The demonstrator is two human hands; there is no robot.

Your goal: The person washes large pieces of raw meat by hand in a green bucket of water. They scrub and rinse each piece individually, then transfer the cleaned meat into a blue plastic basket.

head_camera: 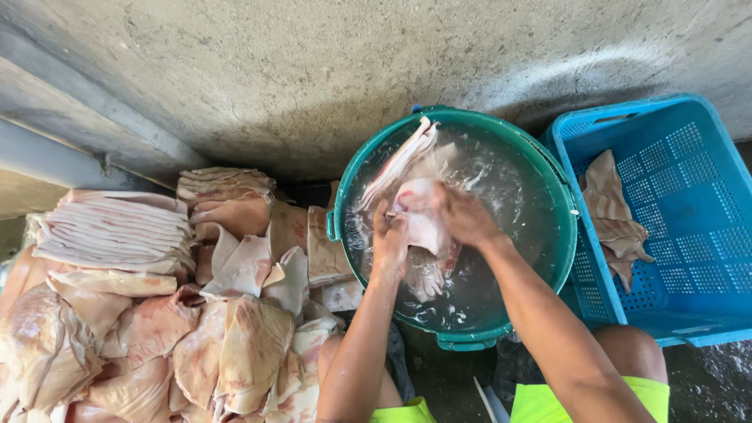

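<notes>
the left hand (389, 239) and the right hand (462, 213) were both closed on one pale pink slab of pork skin (423, 223), gripping it from either side just above the water in a round green basin (458, 341). the slab hung between the two hands, its lower end trailing down into the water, and more pieces of the same kind lay under it; a few long strips (399, 160) leaned against the far left rim of the basin.

the piece looked soft and floppy, folding where the fingers pinched it, and wet through, so it probably felt slick and fairly heavy for its thickness. a pinch at a thin edge would likely slip; a full-hand hold across a fold, thumbs on top as here, seemed the surer grip.

to the left of the basin a large pile of skins (157, 313) lay on the ground, some stacked flat, some tumbled loosely. on the right stood a blue plastic crate (689, 204), touching or nearly touching the basin, with a couple of pieces (615, 211) lying along its left inner side. bare knees and bright yellow-green shorts (548, 403) showed at the bottom, and a grey concrete wall (313, 63) stood behind.
</notes>
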